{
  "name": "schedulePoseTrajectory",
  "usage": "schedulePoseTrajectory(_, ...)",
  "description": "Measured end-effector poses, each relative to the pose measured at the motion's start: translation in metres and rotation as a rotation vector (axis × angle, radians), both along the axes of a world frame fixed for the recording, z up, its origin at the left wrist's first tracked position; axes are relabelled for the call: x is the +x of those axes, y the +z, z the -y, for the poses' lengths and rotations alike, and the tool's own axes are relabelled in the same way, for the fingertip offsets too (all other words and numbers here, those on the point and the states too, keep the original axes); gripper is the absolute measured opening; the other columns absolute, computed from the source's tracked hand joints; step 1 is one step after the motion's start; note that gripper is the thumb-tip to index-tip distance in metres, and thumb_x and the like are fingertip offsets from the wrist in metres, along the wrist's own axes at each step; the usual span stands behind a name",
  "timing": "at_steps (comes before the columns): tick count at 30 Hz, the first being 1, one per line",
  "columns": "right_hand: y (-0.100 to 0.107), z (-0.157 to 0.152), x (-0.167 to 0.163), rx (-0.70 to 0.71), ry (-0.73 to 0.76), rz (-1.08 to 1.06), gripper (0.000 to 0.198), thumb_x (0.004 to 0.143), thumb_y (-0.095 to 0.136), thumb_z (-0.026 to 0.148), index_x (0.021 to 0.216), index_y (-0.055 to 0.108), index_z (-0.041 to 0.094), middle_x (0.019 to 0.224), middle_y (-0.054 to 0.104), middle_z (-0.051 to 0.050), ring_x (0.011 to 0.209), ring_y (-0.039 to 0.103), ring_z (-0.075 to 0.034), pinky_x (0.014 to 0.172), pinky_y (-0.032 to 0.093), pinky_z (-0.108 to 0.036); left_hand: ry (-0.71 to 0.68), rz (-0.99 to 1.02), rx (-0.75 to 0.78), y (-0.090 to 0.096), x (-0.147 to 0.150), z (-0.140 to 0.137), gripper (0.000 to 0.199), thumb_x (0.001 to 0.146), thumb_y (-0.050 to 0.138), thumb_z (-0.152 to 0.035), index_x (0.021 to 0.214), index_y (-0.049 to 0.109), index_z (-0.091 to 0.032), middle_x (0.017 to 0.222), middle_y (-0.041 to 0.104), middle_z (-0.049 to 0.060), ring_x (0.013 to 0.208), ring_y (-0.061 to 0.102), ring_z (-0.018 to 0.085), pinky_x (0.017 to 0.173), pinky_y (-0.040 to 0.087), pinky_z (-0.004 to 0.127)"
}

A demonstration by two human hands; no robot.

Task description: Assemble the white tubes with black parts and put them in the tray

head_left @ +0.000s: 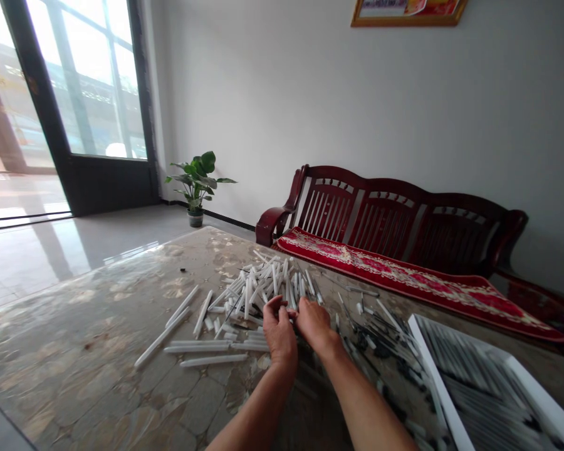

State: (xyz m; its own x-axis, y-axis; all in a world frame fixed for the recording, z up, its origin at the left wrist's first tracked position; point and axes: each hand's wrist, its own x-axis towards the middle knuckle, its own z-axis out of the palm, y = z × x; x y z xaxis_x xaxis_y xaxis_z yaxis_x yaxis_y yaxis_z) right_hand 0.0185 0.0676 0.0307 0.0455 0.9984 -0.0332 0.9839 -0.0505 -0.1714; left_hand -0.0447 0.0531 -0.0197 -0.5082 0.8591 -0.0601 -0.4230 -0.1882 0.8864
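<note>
My left hand [281, 335] and my right hand [314, 322] meet above the table [136, 401], at the near edge of a heap of slim white tubes [258, 285]. Both hands have their fingers bent and pinched close together. Whatever lies between the fingertips is too small and hidden to make out. Left of my hands, a few longer white tubes [207, 346] lie roughly side by side. To the right of my right hand is a scatter of thin dark rods and small black pieces [380, 341], partly blurred.
A white open box [444, 401] filled with rows of dark slim sticks stands at the right. A small black piece [183, 270] lies at the far left of the table. Behind are a wooden bench [380, 216] with a red cover [385, 266] and a potted plant [197, 178].
</note>
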Motion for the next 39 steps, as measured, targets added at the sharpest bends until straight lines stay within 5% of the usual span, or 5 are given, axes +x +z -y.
schedulePoseTrajectory(8, 0.004, 0.007, 0.015, 0.007, -0.006, -0.01, 0.025, 0.082, 0.059, 0.029, 0.094, 0.074, 0.012, 0.098, 0.074, -0.022, 0.095, 0.071, -0.03, 0.074, 0.049, -0.032, -0.014, -0.124, 0.004, -0.002, 0.0, 0.001, 0.022, 0.078, 0.051, -0.024, 0.097, 0.059, -0.018, 0.087, 0.065, 0.004, 0.062, 0.06, 0.014, 0.062, 0.049, 0.029)
schedulePoseTrajectory(13, 0.01, 0.035, 0.055, 0.07, 0.015, -0.125, 0.02, 0.085, 0.055, 0.029, 0.085, 0.072, 0.019, 0.087, 0.076, -0.009, 0.083, 0.07, -0.02, 0.066, 0.042, -0.024, -0.122, -0.222, -0.007, 0.0, 0.004, 0.004, 0.025, 0.078, 0.054, -0.031, 0.097, 0.06, -0.017, 0.087, 0.066, 0.005, 0.066, 0.062, 0.016, 0.058, 0.047, 0.027)
schedulePoseTrajectory(22, -0.011, 0.092, 0.097, 0.245, 0.082, -0.477, 0.017, 0.084, 0.052, 0.032, 0.082, 0.065, 0.021, 0.077, 0.074, -0.005, 0.071, 0.068, -0.02, 0.063, 0.043, -0.025, -0.789, -0.063, 0.096, 0.008, 0.029, 0.03, 0.034, 0.075, 0.07, -0.046, 0.08, 0.067, -0.013, 0.069, 0.066, 0.003, 0.053, 0.058, 0.01, 0.044, 0.04, 0.017)
schedulePoseTrajectory(29, -0.028, 0.094, 0.111, 0.361, -0.107, -1.268, 0.053, 0.082, 0.048, 0.069, 0.091, 0.066, 0.02, 0.087, 0.072, -0.008, 0.073, 0.067, -0.022, 0.065, 0.056, -0.033, -0.713, 0.306, -0.189, 0.018, 0.025, 0.031, 0.011, 0.086, 0.065, -0.016, 0.077, 0.062, -0.012, 0.068, 0.07, 0.005, 0.059, 0.068, 0.011, 0.06, 0.058, 0.021)
schedulePoseTrajectory(39, -0.027, 0.09, 0.104, 0.571, -0.237, -1.707, 0.048, 0.069, 0.076, 0.057, 0.094, 0.066, 0.018, 0.081, 0.071, -0.003, 0.072, 0.07, -0.02, 0.068, 0.058, -0.033, -0.658, 0.468, -0.232, 0.02, 0.027, 0.032, 0.016, 0.089, 0.057, -0.005, 0.074, 0.058, -0.012, 0.067, 0.071, 0.007, 0.056, 0.07, 0.011, 0.06, 0.061, 0.02)
